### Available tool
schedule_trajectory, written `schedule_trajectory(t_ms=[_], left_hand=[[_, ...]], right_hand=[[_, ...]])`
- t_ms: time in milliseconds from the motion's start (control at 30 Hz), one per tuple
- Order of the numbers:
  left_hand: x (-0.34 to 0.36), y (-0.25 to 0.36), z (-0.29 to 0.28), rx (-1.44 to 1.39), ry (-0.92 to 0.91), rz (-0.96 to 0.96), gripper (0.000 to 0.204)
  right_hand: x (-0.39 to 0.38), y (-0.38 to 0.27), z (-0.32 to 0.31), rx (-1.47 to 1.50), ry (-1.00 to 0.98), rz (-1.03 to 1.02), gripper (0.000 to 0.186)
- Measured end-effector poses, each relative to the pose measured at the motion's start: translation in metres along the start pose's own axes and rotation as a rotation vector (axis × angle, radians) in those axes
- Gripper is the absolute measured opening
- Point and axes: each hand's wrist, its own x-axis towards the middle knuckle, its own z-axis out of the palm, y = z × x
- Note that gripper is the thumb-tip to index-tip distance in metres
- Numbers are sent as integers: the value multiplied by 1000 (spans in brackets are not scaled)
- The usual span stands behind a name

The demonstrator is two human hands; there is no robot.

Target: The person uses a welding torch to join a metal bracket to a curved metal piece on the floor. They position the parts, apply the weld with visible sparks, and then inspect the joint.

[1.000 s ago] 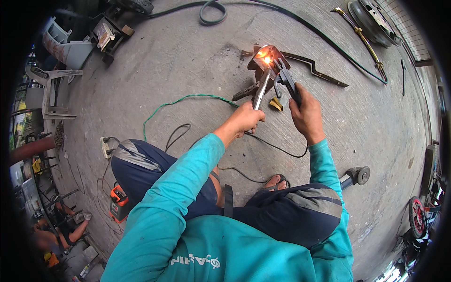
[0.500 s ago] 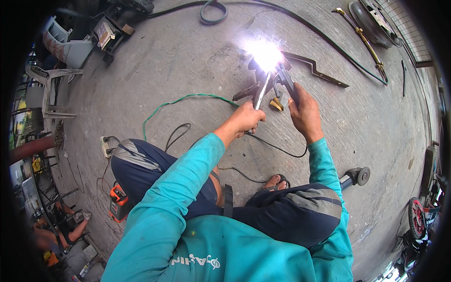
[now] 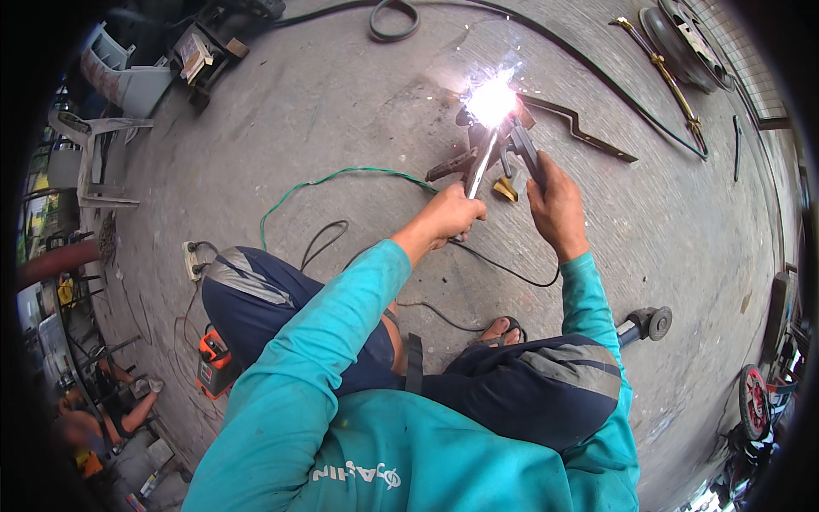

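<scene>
A blinding white arc (image 3: pixel 492 102) throws sparks over a dark metal workpiece (image 3: pixel 480 136) on the concrete floor, and its glare hides the joint. My left hand (image 3: pixel 448 213) is closed around a shiny metal rod (image 3: pixel 482 166) that points up into the glare. In my right hand (image 3: pixel 559 209) is a dark welding electrode holder (image 3: pixel 527 154), its far end at the edge of the light. A yellowish block (image 3: pixel 506 189) lies between the two hands. Beyond my right hand rests a bent dark flat bar (image 3: pixel 580 128).
An angle grinder (image 3: pixel 646 324) lies by my right knee. Black hose (image 3: pixel 589 64) and green wire (image 3: pixel 333 175) cross the floor. At the right are a brass cutting torch (image 3: pixel 665 72) and a wheel rim (image 3: pixel 682 43). A power outlet (image 3: pixel 192 260) and an orange-black machine (image 3: pixel 213 363) sit left.
The glare has shifted slightly right and shrunk, with more separate sparks showing. Both hands keep their holds and have barely moved.
</scene>
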Motion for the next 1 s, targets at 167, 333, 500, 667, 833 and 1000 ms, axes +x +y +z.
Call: schedule_trajectory(t_ms=[167, 333, 500, 667, 833, 1000], left_hand=[[0, 1, 0, -9, 9, -3, 23], [0, 2, 1, 20, 19, -12, 25], [5, -2, 0, 20, 7, 1, 24], [4, 0, 0, 15, 3, -3, 24], [4, 1, -1, 11, -7, -6, 27], [2, 3, -1, 1, -11, -9, 29]], right_hand=[[1, 7, 7, -3, 49, -59, 53], [2, -6, -4, -3, 16, -61, 52], [2, -2, -1, -32, -3, -8, 50], [2, 0, 0, -10, 7, -7, 50], [3, 6, 3, -19, 20, -38, 52], [5, 4, 2, -21, 3, -25, 51]])
